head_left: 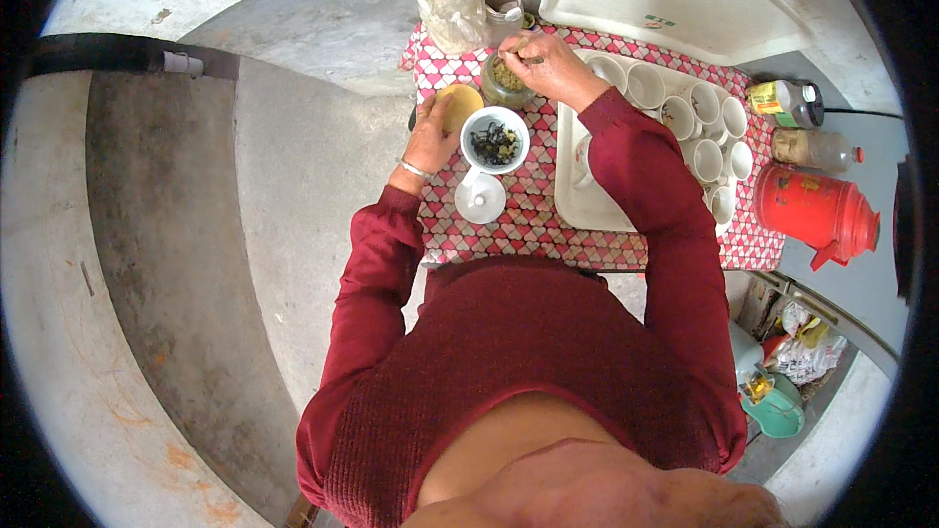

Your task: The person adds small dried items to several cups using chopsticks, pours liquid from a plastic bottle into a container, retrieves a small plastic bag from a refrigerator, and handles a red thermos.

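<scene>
My left hand [427,137] grips a round yellow lid [463,108] by its edge, beside a white mug [525,149]. Dark dried leaves with some yellowish bits [494,144] lie inside the mug. Over the mouth of a glass jar [511,98] my right hand [556,66] is closed in a pinch on what looks like a small spoon [533,61], its tip hard to make out. Yellow-green grains or bits fill part of this jar. The mug's white knobbed lid [480,198] rests on the tablecloth, near the mug's handle.
A heart-patterned tablecloth [533,205] covers the table. At right, a white tray [606,215] bears several white cups [677,115]. Behind stand a pump bottle [452,15] and another jar [503,6]. A red thermos [812,212] and two bottles [817,147] line the right edge.
</scene>
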The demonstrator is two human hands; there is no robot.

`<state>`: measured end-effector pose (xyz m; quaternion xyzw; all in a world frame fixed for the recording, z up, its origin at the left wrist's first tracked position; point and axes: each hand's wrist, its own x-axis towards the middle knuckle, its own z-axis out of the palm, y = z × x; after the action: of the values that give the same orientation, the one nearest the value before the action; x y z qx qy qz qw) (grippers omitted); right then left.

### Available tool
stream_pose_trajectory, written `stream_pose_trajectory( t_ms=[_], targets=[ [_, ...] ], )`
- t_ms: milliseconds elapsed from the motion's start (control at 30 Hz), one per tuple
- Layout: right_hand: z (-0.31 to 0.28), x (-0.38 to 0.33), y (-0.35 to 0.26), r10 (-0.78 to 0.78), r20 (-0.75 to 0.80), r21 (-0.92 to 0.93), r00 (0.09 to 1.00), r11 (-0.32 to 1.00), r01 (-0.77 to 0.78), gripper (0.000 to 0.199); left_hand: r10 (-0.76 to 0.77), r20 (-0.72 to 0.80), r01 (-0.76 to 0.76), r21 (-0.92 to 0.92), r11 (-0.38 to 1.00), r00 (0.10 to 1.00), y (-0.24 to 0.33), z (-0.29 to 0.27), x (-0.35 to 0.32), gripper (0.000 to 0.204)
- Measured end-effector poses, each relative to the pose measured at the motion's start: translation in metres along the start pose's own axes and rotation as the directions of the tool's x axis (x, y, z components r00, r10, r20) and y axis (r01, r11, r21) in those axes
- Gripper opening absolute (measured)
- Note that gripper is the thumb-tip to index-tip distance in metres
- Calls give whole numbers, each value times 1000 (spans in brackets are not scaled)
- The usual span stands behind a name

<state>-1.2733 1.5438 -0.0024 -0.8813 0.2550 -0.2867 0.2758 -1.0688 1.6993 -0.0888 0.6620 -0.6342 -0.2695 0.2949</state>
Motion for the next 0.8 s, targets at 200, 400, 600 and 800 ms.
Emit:
stream_pose_trajectory(
  t_ms=[200, 400, 600, 800],
  targets=[
    [-2, -9, -4, 147, -136, 40, 980, 989, -143, 13, -37, -10, 37, 19, 999, 999, -2, -13, -19, 61],
    [-24, -18, -6, 169, -195, 10, 966, 985, -171, 17, -71, -68, 74, 39, 996, 995, 2, -29, -40, 60],
    [-29, -18, -17, 178, -79, -3, 981, 984, -179, 16, -70, -50, 70, -4, 998, 996, 7, -34, -51, 56],
    [-12, -9, -18, 72, 4, -9, 997, 997, -72, 17, -107, -30, 106, -54, 993, 994, 10, -33, -60, 53]
  ],
)
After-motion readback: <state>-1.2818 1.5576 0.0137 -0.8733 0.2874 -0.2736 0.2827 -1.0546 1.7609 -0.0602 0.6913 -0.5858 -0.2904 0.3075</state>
